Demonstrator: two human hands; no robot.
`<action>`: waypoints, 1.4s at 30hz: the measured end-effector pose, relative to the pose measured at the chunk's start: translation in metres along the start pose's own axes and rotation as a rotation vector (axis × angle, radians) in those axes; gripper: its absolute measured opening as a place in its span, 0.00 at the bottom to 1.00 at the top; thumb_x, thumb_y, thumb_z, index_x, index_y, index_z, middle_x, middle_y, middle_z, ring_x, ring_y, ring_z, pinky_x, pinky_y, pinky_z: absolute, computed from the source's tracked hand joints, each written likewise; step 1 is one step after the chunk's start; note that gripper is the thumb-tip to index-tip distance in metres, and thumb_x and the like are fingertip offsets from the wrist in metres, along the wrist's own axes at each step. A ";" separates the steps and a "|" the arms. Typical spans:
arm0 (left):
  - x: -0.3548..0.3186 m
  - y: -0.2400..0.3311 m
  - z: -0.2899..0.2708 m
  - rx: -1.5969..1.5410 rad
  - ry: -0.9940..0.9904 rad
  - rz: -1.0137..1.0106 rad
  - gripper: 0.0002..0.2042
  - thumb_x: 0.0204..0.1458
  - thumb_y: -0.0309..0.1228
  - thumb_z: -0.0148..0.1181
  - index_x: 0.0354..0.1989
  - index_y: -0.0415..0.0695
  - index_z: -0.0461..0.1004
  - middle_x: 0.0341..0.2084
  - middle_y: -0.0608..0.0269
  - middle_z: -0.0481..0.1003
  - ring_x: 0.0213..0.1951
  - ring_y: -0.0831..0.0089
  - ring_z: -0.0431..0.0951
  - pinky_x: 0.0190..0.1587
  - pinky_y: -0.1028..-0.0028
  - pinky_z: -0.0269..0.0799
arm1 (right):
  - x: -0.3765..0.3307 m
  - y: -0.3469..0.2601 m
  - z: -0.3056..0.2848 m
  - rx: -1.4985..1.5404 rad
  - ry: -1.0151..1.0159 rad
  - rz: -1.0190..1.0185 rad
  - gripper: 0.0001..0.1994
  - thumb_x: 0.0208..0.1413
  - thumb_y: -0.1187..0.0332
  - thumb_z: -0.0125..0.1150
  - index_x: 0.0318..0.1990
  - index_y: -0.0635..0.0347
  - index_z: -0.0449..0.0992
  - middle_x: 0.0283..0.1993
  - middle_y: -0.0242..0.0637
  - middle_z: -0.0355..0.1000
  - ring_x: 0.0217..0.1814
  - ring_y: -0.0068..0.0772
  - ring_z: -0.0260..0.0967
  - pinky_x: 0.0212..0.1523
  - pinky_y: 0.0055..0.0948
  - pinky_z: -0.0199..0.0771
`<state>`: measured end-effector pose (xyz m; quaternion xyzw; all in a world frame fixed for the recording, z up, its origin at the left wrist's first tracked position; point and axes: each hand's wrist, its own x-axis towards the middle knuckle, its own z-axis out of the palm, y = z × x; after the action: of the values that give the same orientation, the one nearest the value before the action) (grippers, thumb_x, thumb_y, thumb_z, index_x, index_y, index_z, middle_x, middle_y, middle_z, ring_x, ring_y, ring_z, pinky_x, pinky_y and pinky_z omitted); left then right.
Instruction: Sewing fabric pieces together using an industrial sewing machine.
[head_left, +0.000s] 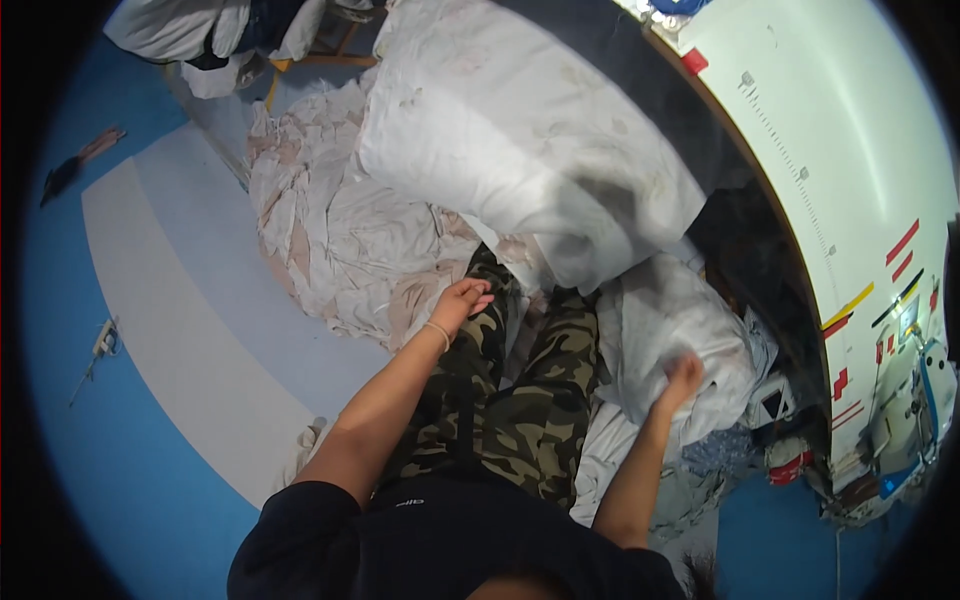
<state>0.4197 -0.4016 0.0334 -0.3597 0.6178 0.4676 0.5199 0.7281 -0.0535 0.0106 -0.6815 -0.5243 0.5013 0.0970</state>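
Bright-blue floor [70, 265] runs along the left, with a flat pale-grey panel [190, 320] with a curved outer edge over it. Long glossy white tabletop [850, 130] bends down the right side, carrying red, yellow and black strips and a ruled scale. Large white fabric sheet [500, 110] with faint stains spreads from top centre down toward the person's legs, its lower right part motion-blurred. Left of it, a crumpled heap of white and pale-pink cloth [345, 225] sits on the panel. Person's green-brown camouflage trousers [545, 400] and short-sleeved black shirt [440, 550] fill the lower middle. Bunched white fabric bundle [645, 320] lies just right of the legs, under the sheet's lower right end. White-and-blue machine with a small lit screen [915, 400] is at the table's lower right. Left hand [468, 300] is over the trouser leg, below the sheet, fingers curled in toward the thumb; can't tell if a bit of cloth is pinched. Right hand [684, 376] is blurred, fingers folded, in front of the bundle; can't tell whether it grips anything. White slim-tipped tool [102, 342] lies far left on the floor. Thin beige wristband [438, 334] on the left wrist.
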 end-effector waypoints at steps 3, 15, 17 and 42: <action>0.012 0.007 0.013 -0.010 -0.032 -0.003 0.12 0.65 0.33 0.53 0.51 0.41 0.76 0.44 0.66 0.78 0.47 0.73 0.80 0.46 0.80 0.74 | 0.015 -0.024 0.120 -0.102 -0.316 -0.077 0.25 0.61 0.64 0.63 0.63 0.61 0.66 0.57 0.38 0.69 0.54 0.29 0.69 0.50 0.29 0.72; 0.030 0.040 0.020 -0.114 -0.027 -0.060 0.12 0.66 0.32 0.51 0.53 0.41 0.74 0.50 0.62 0.78 0.52 0.69 0.78 0.52 0.74 0.73 | -0.050 -0.150 0.216 -0.620 -0.631 0.171 0.25 0.55 0.56 0.68 0.51 0.70 0.77 0.47 0.45 0.79 0.48 0.35 0.76 0.52 0.33 0.71; 0.034 0.044 0.025 -0.227 0.066 -0.071 0.12 0.66 0.31 0.51 0.52 0.42 0.74 0.49 0.62 0.78 0.51 0.69 0.78 0.53 0.72 0.73 | -0.063 -0.196 0.223 0.009 -0.875 0.252 0.25 0.57 0.55 0.68 0.53 0.68 0.76 0.51 0.42 0.78 0.52 0.36 0.75 0.53 0.33 0.72; 0.046 0.090 0.086 -0.229 0.240 0.201 0.13 0.59 0.21 0.55 0.51 0.37 0.66 0.44 0.56 0.73 0.45 0.65 0.78 0.48 0.68 0.77 | 0.005 -0.124 0.233 -0.017 -0.527 0.179 0.15 0.54 0.64 0.69 0.45 0.60 0.75 0.37 0.32 0.75 0.36 0.22 0.70 0.39 0.26 0.70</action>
<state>0.3530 -0.2900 0.0046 -0.4062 0.6510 0.5380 0.3491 0.4684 -0.0877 -0.0227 -0.5722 -0.4731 0.6634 -0.0930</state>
